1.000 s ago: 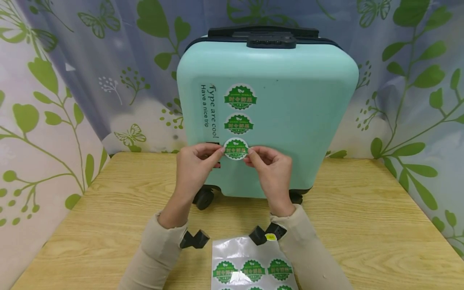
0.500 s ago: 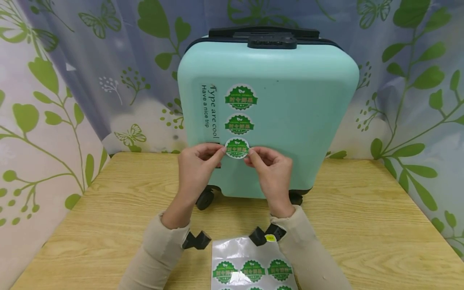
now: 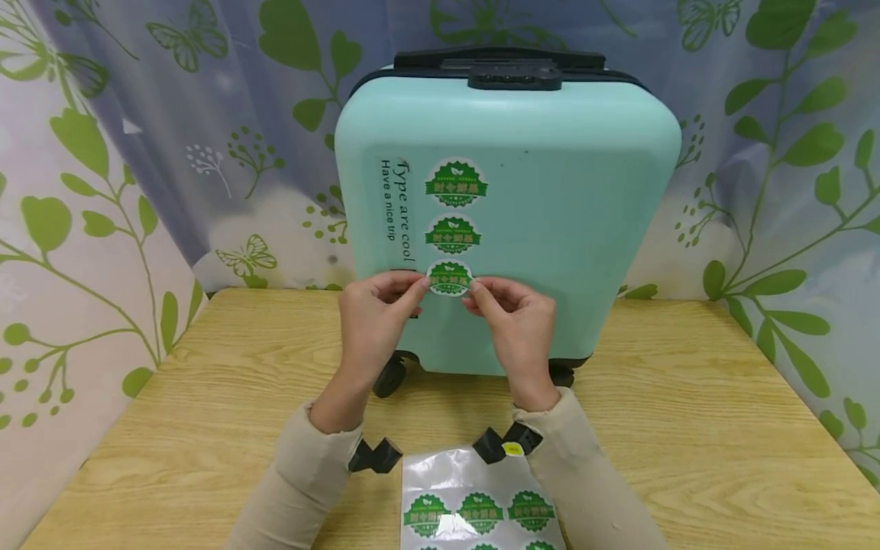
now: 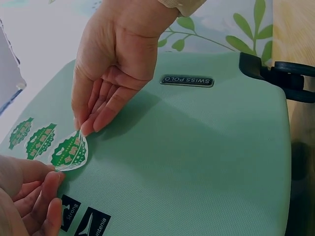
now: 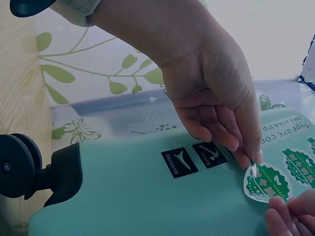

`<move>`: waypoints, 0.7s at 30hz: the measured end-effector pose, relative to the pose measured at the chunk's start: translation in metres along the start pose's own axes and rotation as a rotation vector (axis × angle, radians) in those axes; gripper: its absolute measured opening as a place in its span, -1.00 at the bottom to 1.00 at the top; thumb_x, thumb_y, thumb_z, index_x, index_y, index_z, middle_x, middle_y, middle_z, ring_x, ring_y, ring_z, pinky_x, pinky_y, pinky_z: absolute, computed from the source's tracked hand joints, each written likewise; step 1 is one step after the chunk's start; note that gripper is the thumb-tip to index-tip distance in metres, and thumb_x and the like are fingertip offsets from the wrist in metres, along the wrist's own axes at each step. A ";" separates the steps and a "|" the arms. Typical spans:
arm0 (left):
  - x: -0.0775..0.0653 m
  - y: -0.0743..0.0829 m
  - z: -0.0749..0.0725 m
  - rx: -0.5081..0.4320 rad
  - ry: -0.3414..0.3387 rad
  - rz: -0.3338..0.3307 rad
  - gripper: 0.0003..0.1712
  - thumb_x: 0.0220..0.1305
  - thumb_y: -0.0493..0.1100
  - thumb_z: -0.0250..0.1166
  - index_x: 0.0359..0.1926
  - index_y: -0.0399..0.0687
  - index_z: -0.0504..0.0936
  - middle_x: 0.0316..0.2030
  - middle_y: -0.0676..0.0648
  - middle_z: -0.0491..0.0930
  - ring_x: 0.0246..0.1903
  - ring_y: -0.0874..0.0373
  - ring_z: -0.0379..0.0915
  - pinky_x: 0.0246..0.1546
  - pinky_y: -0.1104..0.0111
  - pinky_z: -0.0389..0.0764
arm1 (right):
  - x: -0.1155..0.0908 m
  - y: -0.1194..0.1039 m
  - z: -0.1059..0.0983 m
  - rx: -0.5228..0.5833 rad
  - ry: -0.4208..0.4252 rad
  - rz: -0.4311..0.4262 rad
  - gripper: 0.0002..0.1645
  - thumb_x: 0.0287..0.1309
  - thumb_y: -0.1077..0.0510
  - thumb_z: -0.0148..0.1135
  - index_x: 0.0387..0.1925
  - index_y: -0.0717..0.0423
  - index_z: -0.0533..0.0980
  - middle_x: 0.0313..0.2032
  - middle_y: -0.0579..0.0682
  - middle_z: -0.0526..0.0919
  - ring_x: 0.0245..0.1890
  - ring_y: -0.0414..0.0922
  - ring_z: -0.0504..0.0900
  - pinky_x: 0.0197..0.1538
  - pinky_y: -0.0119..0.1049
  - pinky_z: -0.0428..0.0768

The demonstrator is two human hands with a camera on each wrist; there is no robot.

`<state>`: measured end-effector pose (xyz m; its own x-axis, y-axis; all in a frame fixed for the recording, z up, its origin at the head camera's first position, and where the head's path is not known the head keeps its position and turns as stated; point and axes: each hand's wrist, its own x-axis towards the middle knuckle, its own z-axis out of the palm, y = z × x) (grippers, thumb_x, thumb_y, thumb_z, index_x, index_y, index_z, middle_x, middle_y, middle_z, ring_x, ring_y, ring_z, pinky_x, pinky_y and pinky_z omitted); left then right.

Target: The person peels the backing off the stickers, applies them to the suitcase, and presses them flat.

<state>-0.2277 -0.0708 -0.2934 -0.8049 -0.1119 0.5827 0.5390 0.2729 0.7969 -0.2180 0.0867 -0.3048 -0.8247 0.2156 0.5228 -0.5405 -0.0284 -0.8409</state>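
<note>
A round green-and-white sticker [image 3: 450, 278] is held at its two side edges, right at the face of a mint-green suitcase [image 3: 550, 229]. My left hand [image 3: 373, 317] pinches its left edge between thumb and forefinger. At the opposite edge, my right hand [image 3: 521, 325] pinches it the same way. Both wrist views show the sticker [image 4: 70, 151] slightly bowed. Directly above it, two matching stickers, an upper one [image 3: 457, 183] and a middle one [image 3: 453, 234], lie flat in a column on the suitcase. My left fingers partly hide black printed labels [image 5: 179, 162].
A glossy sheet [image 3: 440, 470] with several more green stickers lies on the wooden table [image 3: 172, 435] between my forearms. The suitcase stands upright on black wheels [image 3: 390, 376], its black handle [image 3: 498, 59] on top. A leaf-patterned curtain [image 3: 261, 153] hangs behind.
The sticker has risen very slightly toward the one above it, its shape now looking a little flatter. My left hand has shifted slightly right; both hands keep their pinch.
</note>
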 end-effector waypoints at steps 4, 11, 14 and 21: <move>0.000 -0.001 0.001 0.008 0.010 -0.006 -0.84 0.14 -0.18 0.38 -0.38 -0.23 0.73 -0.53 -0.12 0.69 -0.68 0.18 0.53 -0.62 0.38 0.55 | 0.000 0.000 0.000 -0.008 -0.006 -0.006 -0.77 0.09 0.22 0.33 -0.34 0.38 0.64 -0.44 0.30 0.68 -0.50 -0.17 0.70 -0.26 -0.17 0.66; 0.000 -0.002 0.001 0.052 0.031 0.023 -0.81 0.14 -0.16 0.38 -0.40 -0.24 0.71 -0.54 -0.11 0.68 -0.70 0.18 0.52 -0.64 0.38 0.55 | 0.000 -0.001 0.000 -0.004 -0.009 0.000 -0.78 0.10 0.23 0.33 -0.33 0.39 0.64 -0.43 0.30 0.68 -0.49 -0.16 0.70 -0.26 -0.17 0.66; 0.000 -0.002 0.002 0.069 0.037 0.036 -0.80 0.14 -0.15 0.38 -0.41 -0.24 0.71 -0.54 -0.11 0.68 -0.70 0.19 0.52 -0.65 0.39 0.55 | 0.000 -0.001 0.000 -0.003 -0.009 0.005 -0.78 0.09 0.22 0.33 -0.33 0.38 0.64 -0.44 0.29 0.68 -0.49 -0.16 0.70 -0.26 -0.17 0.66; -0.001 -0.001 0.002 0.112 0.047 0.060 -0.80 0.15 -0.14 0.37 -0.44 -0.23 0.71 -0.57 -0.09 0.68 -0.71 0.21 0.52 -0.66 0.41 0.53 | 0.000 -0.001 -0.001 0.008 -0.011 0.030 -0.77 0.09 0.20 0.34 -0.33 0.36 0.65 -0.45 0.25 0.69 -0.48 -0.14 0.70 -0.25 -0.16 0.66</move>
<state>-0.2283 -0.0692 -0.2952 -0.7578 -0.1362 0.6381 0.5528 0.3856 0.7387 -0.2171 0.0877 -0.3040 -0.8421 0.2038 0.4993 -0.5171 -0.0419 -0.8549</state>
